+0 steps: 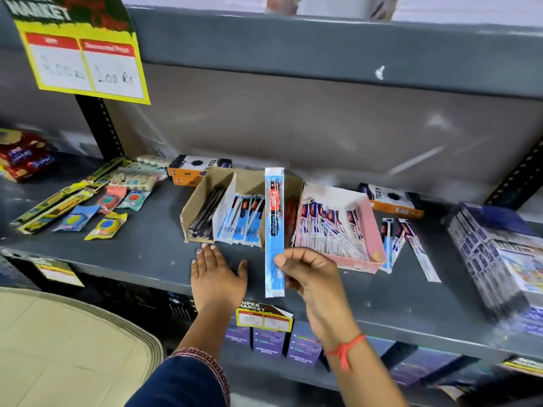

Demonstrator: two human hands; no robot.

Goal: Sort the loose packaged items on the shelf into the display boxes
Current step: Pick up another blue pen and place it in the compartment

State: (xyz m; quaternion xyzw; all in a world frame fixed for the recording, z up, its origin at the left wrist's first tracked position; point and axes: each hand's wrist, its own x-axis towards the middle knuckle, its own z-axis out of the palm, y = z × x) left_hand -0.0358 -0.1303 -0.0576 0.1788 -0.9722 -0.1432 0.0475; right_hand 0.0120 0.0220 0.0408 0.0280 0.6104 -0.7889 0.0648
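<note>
My right hand (308, 274) grips a long blue pen packet (274, 218) by its lower half and holds it upright in front of the brown cardboard display box (194, 201). That box holds dark pens in its left slot and several blue packets in the middle. A pink display box (374, 227) to the right is full of white and blue packets. A few loose packets (411, 245) lie on the shelf right of the pink box. My left hand (216, 277) rests flat and open on the grey shelf (141, 254), just in front of the brown box.
Yellow strip packs and small round sachets (88, 207) lie scattered at the left. Orange and black boxes (191, 168) stand at the back, another (393, 201) behind the pink box. A wrapped stack of boxes (493, 259) fills the right end. Price tags hang from the shelf edges.
</note>
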